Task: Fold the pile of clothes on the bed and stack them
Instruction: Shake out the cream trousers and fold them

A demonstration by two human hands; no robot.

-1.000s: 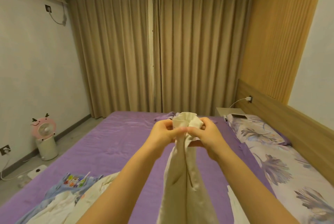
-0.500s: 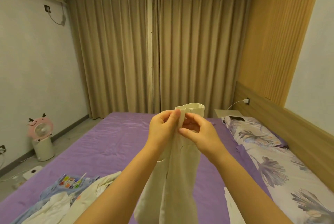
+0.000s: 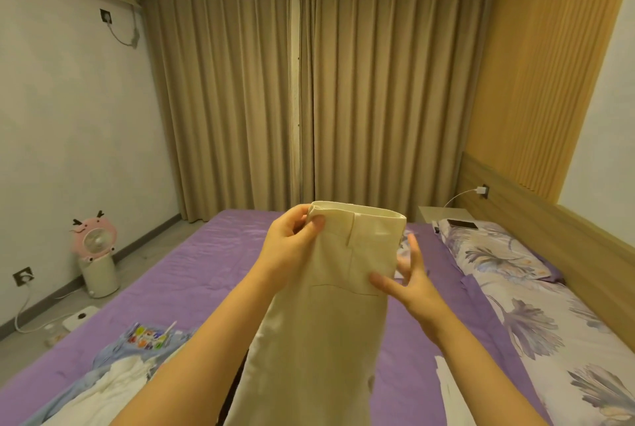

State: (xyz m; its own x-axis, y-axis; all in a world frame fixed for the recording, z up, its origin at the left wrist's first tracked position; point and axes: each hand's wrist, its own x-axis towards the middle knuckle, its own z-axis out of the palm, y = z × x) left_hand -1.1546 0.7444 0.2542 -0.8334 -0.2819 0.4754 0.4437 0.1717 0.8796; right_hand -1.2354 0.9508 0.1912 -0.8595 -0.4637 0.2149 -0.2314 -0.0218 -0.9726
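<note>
A pair of cream trousers (image 3: 330, 315) hangs upright in front of me above the purple bed (image 3: 206, 274), waistband at the top. My left hand (image 3: 292, 250) pinches the waistband's left corner between thumb and fingers. At the trousers' right edge, below the waistband, is my right hand (image 3: 409, 281), fingers spread and nearly straight, thumb lying on the front of the fabric. A pile of white and light blue clothes (image 3: 113, 377) lies on the bed at the lower left.
Floral pillows (image 3: 494, 253) and a floral cover (image 3: 567, 339) line the bed's right side by the wooden headboard (image 3: 549, 229). A phone (image 3: 462, 223) lies by the nightstand. White cloth (image 3: 446, 388) lies at the lower right. A pink fan (image 3: 94, 247) stands on the floor at the left.
The bunched waistband has been spread out flat and wide. My right hand let go of the top and slid down to the right edge; my left hand kept the left corner.
</note>
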